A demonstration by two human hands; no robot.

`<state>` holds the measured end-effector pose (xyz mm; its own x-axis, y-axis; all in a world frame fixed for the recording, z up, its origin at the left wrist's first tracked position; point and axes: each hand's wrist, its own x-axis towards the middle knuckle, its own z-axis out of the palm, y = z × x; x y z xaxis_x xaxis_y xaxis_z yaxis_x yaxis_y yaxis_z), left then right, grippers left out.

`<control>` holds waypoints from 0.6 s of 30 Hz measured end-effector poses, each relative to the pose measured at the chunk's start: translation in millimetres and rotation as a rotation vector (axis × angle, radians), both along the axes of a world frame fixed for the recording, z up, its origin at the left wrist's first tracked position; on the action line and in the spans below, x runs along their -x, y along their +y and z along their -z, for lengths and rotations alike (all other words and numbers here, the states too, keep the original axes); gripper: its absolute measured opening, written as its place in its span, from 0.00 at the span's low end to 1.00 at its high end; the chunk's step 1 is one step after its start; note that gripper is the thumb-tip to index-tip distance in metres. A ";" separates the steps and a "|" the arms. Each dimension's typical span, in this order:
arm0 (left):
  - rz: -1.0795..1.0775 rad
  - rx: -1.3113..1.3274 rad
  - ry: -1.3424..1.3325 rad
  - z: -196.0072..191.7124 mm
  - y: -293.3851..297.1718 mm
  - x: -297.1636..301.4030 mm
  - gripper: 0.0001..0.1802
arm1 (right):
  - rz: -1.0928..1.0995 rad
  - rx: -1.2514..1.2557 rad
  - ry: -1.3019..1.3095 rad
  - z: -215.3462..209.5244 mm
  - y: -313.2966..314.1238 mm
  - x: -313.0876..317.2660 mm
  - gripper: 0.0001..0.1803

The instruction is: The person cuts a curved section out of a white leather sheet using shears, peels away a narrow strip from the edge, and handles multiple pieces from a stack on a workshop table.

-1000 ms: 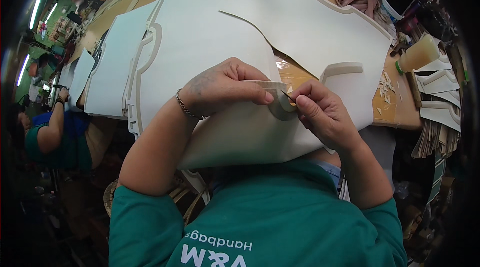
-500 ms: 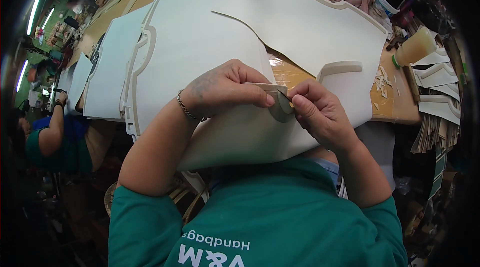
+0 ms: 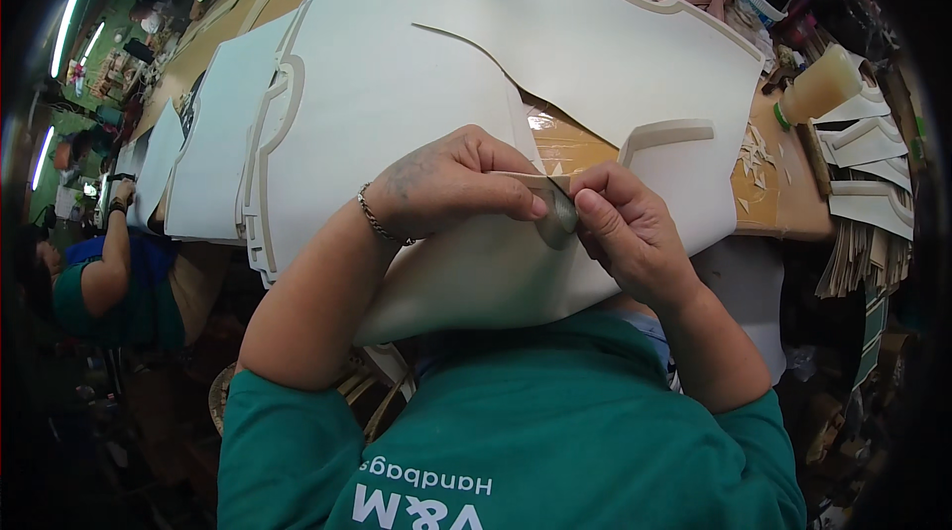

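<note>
The sheet (image 3: 397,84) looks smooth and matt, the desk (image 3: 793,205) glossy. The bracelet (image 3: 368,219) is shiny metal, the shirt (image 3: 565,411) matt cloth.

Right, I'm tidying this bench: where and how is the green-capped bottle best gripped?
Probably around the wide middle of the bottle, coming from the near left, over the table. The rounded body is broader than its green cap, which sits at the lower-left end, while white pieces lie to its right.

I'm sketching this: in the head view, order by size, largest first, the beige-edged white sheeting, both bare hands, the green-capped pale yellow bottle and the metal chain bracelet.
White sheeting
Left hand and right hand: too alike to rank
Bottle
Bracelet
</note>
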<state>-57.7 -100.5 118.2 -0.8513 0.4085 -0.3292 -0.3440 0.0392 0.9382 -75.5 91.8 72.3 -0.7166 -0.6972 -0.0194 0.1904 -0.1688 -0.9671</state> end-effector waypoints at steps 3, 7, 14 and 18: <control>0.019 0.003 -0.020 -0.5 0.4 -0.3 0.07 | -0.013 -0.007 0.004 -2.5 0.9 0.6 0.09; 0.037 0.030 -0.021 -0.6 -0.1 1.1 0.07 | -0.010 -0.008 0.016 -3.1 3.0 0.4 0.08; 0.037 0.084 -0.004 -1.2 -5.0 -5.4 0.09 | 0.613 0.073 0.155 -14.3 45.3 55.1 0.12; 0.226 0.226 0.175 -26.2 -6.2 -9.6 0.09 | 0.820 -0.283 0.628 13.6 118.2 105.6 0.17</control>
<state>-48.0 -106.7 144.4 -0.7990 0.5268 -0.2898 -0.1379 0.3086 0.9411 -181.1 210.0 58.6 -0.9022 -0.0264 0.4306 -0.4249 0.2270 -0.8763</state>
